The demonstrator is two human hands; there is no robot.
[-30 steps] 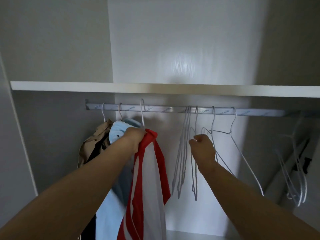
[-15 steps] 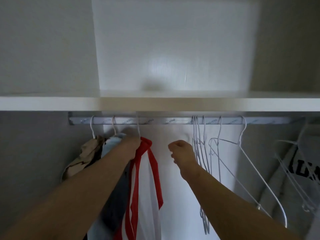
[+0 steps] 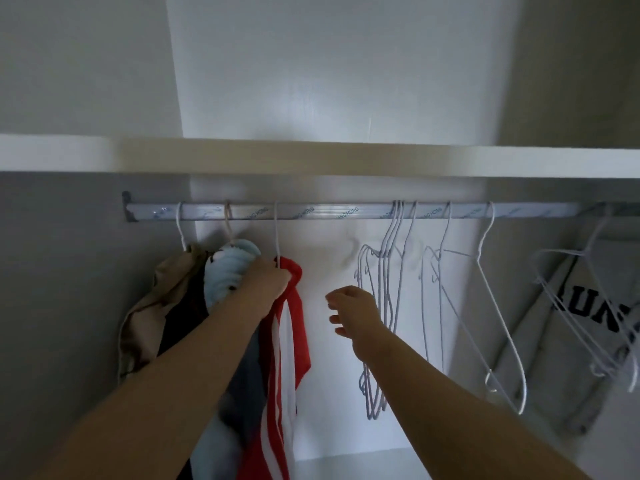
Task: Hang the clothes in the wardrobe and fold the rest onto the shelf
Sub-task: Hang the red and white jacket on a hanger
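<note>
A red and white striped garment (image 3: 292,344) hangs on a white wire hanger from the metal rail (image 3: 329,212). My left hand (image 3: 268,282) grips the top of this garment at the hanger's neck. To its left hang a light blue garment (image 3: 227,268) and a tan garment (image 3: 156,306). My right hand (image 3: 355,311) hovers between the red garment and several empty white wire hangers (image 3: 388,306), fingers loosely spread and holding nothing.
A white shelf (image 3: 311,159) runs above the rail. More empty wire hangers (image 3: 498,306) hang to the right. At the far right a grey garment with black letters (image 3: 595,313) hangs behind tangled hangers. The wardrobe's side walls close in on both sides.
My right hand has left the empty hangers, moved left toward the red garment and relaxed its fingers. My left hand stays on the red garment. The view has tilted upward.
</note>
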